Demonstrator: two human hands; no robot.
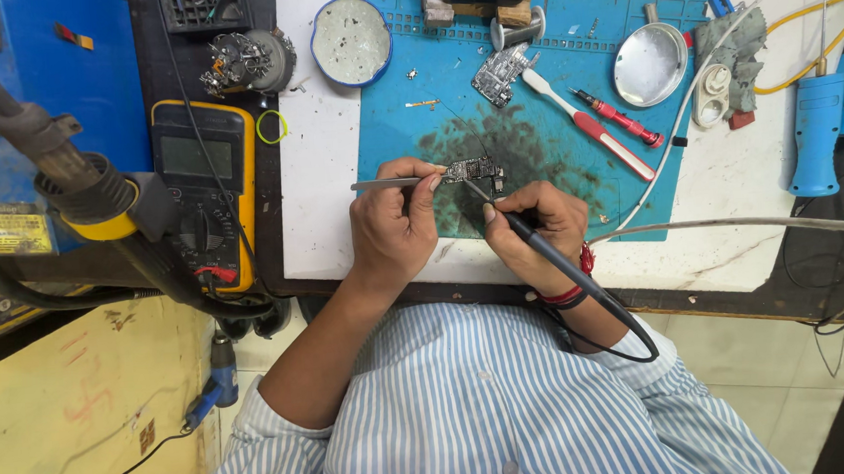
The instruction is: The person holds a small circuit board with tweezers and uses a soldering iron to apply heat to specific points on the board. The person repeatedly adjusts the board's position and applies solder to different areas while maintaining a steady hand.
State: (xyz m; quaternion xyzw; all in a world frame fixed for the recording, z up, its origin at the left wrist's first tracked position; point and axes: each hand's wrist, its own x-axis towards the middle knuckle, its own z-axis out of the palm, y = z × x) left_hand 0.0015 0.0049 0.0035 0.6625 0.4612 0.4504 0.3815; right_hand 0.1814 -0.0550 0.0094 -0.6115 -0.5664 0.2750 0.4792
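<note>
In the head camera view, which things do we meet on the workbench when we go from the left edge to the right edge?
Hot air gun → yellow multimeter → left hand with tweezers → small circuit board → right hand with soldering iron → red screwdriver → round metal dish → blue tool.

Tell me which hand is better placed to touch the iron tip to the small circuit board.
Right, most likely. The right hand grips the soldering iron, its tip at the circuit board. The left hand holds tweezers against the board on the blue mat.
</note>
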